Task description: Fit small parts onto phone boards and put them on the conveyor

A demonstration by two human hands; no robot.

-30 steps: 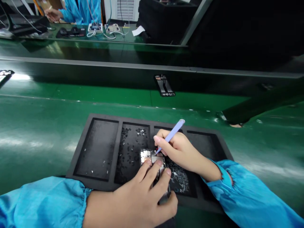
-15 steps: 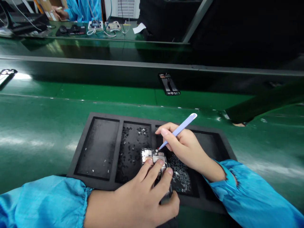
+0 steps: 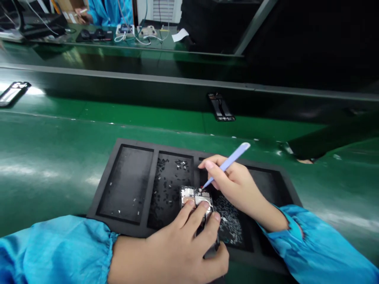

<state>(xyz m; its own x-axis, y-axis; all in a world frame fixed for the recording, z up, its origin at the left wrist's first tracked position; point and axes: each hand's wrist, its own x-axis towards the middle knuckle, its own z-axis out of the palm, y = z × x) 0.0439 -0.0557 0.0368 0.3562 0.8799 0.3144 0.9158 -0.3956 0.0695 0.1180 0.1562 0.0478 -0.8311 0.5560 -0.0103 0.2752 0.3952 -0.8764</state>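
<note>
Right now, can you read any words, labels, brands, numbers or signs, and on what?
None can be read.
Opened phone under the left hand: any print too small.
Purple tool in the right hand: no lettering visible.
Cabled devices on the far bench: too small and blurred.

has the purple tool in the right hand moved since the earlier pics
Yes. Against the black tray, the purple tool has swung rightward at its upper end and leans over more; its tip, by the opened phone, has shifted only slightly.
</note>
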